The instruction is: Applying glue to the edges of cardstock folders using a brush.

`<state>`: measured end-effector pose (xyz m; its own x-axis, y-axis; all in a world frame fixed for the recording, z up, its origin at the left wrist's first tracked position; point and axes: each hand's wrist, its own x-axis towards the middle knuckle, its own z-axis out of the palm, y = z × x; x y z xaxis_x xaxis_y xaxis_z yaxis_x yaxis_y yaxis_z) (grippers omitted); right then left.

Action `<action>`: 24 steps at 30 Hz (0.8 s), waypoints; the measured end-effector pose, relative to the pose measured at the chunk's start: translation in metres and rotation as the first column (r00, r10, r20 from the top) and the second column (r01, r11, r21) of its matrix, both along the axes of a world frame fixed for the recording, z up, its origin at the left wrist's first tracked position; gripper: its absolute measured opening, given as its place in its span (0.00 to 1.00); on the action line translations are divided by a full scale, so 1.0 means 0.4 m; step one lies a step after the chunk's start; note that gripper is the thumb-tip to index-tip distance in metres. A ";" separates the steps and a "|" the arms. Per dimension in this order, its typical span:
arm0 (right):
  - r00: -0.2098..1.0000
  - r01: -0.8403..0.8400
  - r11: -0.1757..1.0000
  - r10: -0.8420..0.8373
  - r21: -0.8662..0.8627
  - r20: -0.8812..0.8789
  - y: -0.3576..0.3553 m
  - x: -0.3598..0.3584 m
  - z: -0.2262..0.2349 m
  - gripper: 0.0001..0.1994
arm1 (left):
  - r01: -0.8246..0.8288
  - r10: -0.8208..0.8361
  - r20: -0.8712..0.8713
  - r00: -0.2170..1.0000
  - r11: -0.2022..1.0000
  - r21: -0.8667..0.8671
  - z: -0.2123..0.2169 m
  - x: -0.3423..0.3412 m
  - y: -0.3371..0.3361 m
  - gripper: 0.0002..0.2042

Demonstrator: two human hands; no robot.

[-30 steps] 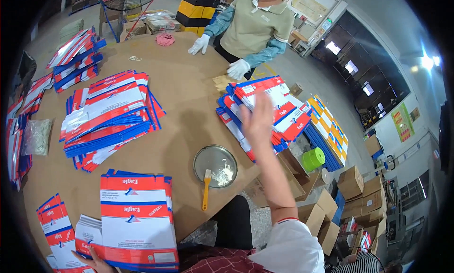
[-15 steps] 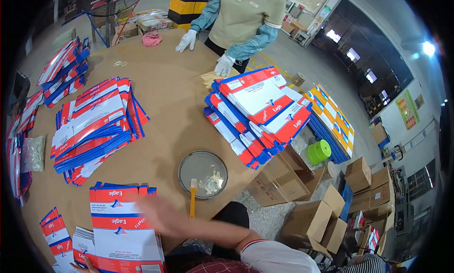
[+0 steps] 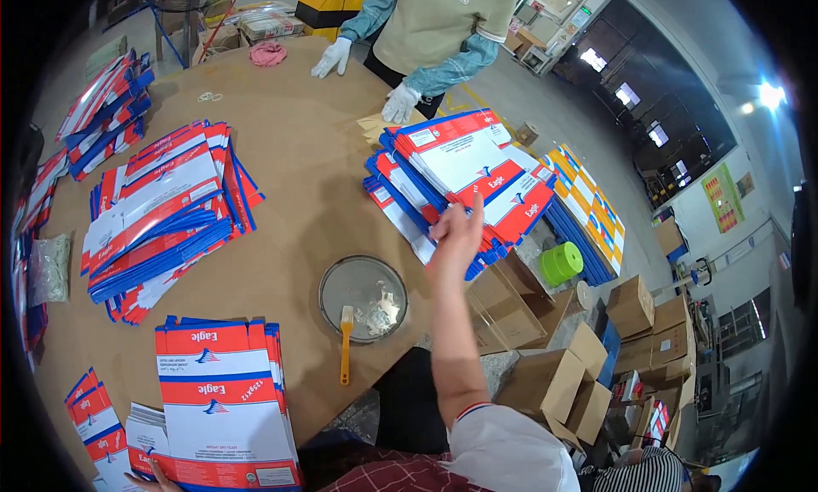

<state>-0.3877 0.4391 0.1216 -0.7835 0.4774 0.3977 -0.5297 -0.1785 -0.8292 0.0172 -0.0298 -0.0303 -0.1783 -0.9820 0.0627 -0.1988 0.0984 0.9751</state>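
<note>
Across the broad brown table (image 3: pixel 281 236), flat red, white and blue carton blanks lie in several heaps. The right-hand stack (image 3: pixel 503 164), skewed, sits at the table's far right edge; the front pile (image 3: pixel 226 424) lies more squarely near the wearer's body.

Right hand (image 3: pixel 458 236): at the near side of the right-hand stack, fingers loosely spread, nothing seen gripped; contact cannot be told. Left hand (image 3: pixel 155 480): at the front pile's lower left corner, largely cut off by the frame; cannot tell whether it grips.

Step in hand, by judgement: a reach to the right-hand stack with the left hand kept at the front pile. Taking a blank there would call for fingertips closing on one edge, without dragging the loose layers beneath.

Surroundings: a co-worker (image 3: pixel 443 32) in white gloves stands at the far side, one glove close behind the stack. A wide left heap (image 3: pixel 162 202) is well clear of the right hand. Between the front pile and the right-hand stack, a round dish (image 3: pixel 341 281) with pale residue and a yellow-handled brush (image 3: pixel 345 356) over its rim stand in the way of a low carry. Smallest: pale loops (image 3: pixel 210 97), far left, obstructing nothing.
</note>
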 end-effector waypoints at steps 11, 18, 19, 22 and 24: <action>0.985 -0.054 0.972 0.090 -0.229 0.150 0.058 0.008 0.018 0.35 | -0.018 0.021 0.020 1.000 0.994 -0.111 0.036 -0.010 0.020 0.38; 0.979 -0.143 0.985 0.155 -0.096 0.133 -0.040 0.126 0.022 0.26 | 0.010 -0.020 -0.106 0.994 0.996 -0.094 0.063 -0.023 0.046 0.35; 0.976 -0.124 0.987 0.141 -0.105 0.168 -0.042 0.146 0.023 0.20 | 0.014 -0.024 -0.080 0.996 0.992 -0.123 0.063 -0.021 0.040 0.35; 0.999 0.036 0.971 -0.034 0.238 -0.009 0.033 0.174 -0.009 0.16 | 0.046 -0.061 -0.119 0.991 0.991 -0.127 0.052 -0.021 0.036 0.35; 0.949 0.313 0.891 -0.304 0.330 -0.081 0.080 0.170 0.022 0.13 | 0.055 -0.057 -0.176 0.983 0.998 -0.020 0.094 -0.042 0.074 0.35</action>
<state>-0.3197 0.4711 0.1305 -0.6055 0.5286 0.5949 -0.5355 0.2823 -0.7959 0.0003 0.0000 0.0073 -0.2178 -0.9695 0.1128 -0.0173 0.1193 0.9927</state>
